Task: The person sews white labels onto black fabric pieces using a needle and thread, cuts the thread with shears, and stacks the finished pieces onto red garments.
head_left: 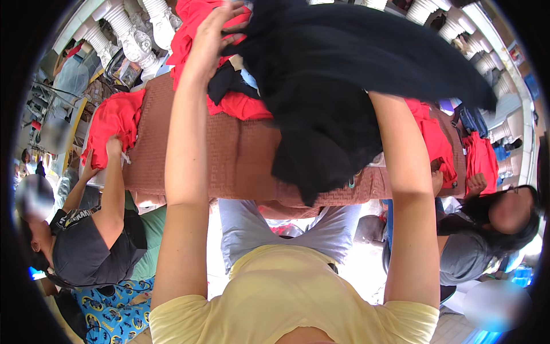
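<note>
A large black cloth garment is spread in the air over the table, its far right part smeared by motion. My left hand is raised at the garment's left edge, its fingers apart and close to the fabric; whether they touch it is hard to tell. My right forearm goes up under the black cloth, which hides the right hand and its fingers. Beneath and behind the garment lie red cloth pieces, with a smaller black piece on top of them.
A brown patterned cloth covers the table. To the left, a person handles a red garment; another sits at right by more red cloth. White balusters line the far side.
</note>
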`<state>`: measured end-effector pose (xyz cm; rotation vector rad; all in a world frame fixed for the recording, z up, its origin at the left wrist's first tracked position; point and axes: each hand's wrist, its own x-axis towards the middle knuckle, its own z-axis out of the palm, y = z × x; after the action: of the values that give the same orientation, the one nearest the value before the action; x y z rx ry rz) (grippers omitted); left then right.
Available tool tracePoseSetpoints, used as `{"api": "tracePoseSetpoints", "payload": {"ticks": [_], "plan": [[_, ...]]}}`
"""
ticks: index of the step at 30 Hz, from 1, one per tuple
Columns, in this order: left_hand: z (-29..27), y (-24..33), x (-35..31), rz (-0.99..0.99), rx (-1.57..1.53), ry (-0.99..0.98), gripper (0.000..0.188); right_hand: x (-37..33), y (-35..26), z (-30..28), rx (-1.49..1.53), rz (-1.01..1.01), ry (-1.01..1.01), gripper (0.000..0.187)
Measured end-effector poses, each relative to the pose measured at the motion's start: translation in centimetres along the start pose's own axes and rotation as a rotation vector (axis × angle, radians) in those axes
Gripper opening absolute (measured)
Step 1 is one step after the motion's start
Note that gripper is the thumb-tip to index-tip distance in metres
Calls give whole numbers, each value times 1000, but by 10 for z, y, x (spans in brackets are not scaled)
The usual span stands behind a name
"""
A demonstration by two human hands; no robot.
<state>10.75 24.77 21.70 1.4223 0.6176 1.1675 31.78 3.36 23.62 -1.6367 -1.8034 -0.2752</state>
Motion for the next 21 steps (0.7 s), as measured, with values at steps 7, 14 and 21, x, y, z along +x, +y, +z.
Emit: {"api": "tracePoseSetpoints", "payload": {"ticks": [7, 14, 21], "plan": [[-2, 18, -67, 318, 261, -398, 69, 46, 7, 79, 68, 22, -268, 49], [-2, -20, -52, 250, 402, -626, 42, 35, -8, 61, 210, -31, -99, 45], [-7, 55, -40, 569, 491, -593, 64, -64, 0, 121, 121, 407, -181, 51]]}}
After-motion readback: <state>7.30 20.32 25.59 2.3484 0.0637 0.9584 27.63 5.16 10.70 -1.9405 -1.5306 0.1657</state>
